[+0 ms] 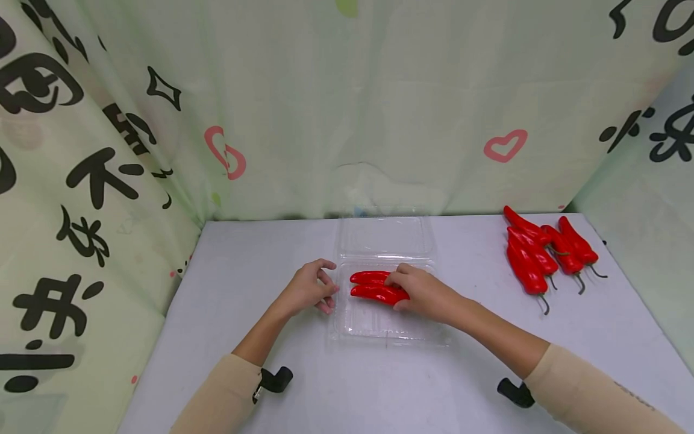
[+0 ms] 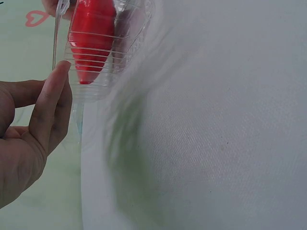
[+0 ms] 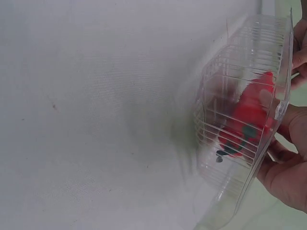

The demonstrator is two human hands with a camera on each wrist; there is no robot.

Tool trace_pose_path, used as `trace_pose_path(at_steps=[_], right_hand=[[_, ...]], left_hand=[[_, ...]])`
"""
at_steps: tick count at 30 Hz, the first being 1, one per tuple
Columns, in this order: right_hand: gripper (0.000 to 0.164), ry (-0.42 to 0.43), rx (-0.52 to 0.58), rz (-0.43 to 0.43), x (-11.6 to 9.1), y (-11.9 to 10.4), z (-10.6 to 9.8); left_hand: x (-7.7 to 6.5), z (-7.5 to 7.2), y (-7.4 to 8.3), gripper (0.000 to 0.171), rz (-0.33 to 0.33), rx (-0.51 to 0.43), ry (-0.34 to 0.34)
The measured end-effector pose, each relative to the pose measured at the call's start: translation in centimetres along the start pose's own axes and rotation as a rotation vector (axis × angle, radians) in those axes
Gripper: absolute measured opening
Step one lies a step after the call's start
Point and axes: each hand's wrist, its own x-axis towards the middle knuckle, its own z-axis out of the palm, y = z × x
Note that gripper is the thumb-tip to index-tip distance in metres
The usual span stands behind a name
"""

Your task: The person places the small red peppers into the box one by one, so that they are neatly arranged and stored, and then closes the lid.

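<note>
A clear plastic box (image 1: pixel 374 325) stands on the table with its hinged lid (image 1: pixel 386 236) laid back. Two red chili peppers lie side by side inside it: a rear pepper (image 1: pixel 368 277) and a front pepper (image 1: pixel 374 293), tips pointing left. My right hand (image 1: pixel 425 294) reaches in from the right and grips the front pepper, its fingers covering the stem end. In the right wrist view the green stem (image 3: pixel 235 146) shows through the box wall. My left hand (image 1: pixel 310 289) is at the box's left side, fingers loosely bent, a fingertip at the wall in the left wrist view.
Several more red chili peppers (image 1: pixel 526 265) lie in a group at the table's back right. A patterned curtain (image 1: pixel 412 108) hangs behind the white table (image 1: pixel 244 265) and along both sides.
</note>
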Motion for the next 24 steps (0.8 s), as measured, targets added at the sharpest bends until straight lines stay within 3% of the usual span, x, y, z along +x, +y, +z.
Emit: trace_pose_path(at_steps=[11, 24], right_hand=[[0.048, 0.027, -0.010, -0.009, 0.2, 0.3, 0.5], [0.050, 0.068, -0.113, -0.028, -0.1, 0.3, 1.1]], left_hand=[[0.1, 0.0, 0.0, 0.050, 0.002, -0.006, 0.002], [0.0, 0.1, 0.0, 0.050, -0.005, 0.002, -0.001]])
